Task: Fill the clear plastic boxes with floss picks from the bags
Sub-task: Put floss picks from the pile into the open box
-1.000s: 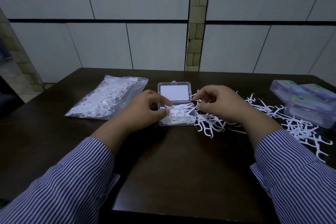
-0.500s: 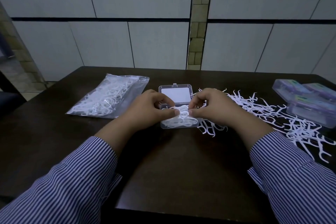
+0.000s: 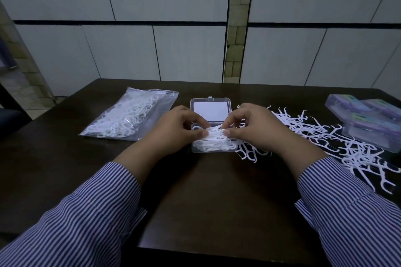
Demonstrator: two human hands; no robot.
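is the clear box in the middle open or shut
Open. The box has its lid folded back flat on the table, and floss picks lie in its tray.

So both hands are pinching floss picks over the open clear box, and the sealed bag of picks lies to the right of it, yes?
Not quite. The head view shows the left hand and right hand pinching floss picks over the open clear box, but the bag of picks lies to the left of it.
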